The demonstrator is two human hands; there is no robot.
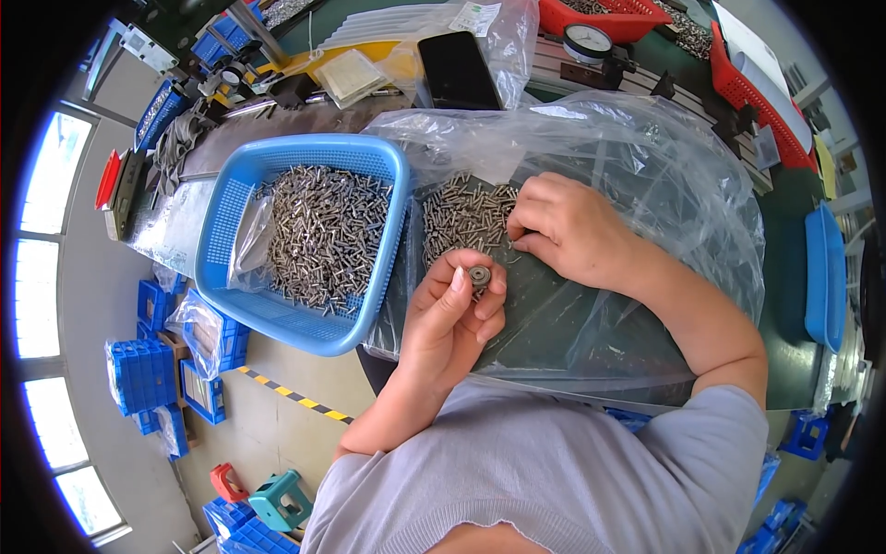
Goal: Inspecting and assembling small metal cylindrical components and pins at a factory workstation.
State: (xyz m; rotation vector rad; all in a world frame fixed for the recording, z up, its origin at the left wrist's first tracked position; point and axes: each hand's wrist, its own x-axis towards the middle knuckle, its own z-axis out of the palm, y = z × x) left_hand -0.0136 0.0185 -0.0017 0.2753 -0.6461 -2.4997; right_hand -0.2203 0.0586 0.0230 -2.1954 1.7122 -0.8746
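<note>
My left hand point(454, 312) is closed around a small round metal part with a central hole point(479, 275), holding it up between thumb and fingers. To its right, my right hand point(565, 226) has its thumb and fingers pinched together at the right edge of a loose pile of small metal pins point(466, 214). What sits between those fingertips, if anything, is too small to make out. The pile lies on a clear plastic sheet point(628, 175). Left of it, a blue plastic basket point(323, 343) contains many more such pins point(328, 235) and a clear plastic bag point(252, 245).
A black phone point(459, 71) lies behind the plastic sheet. A dial gauge point(588, 42) stands at the back, near red baskets point(766, 102). At the right is a blue tray point(824, 277). Blue crates point(138, 374) and stools point(281, 501) stand on the floor at left.
</note>
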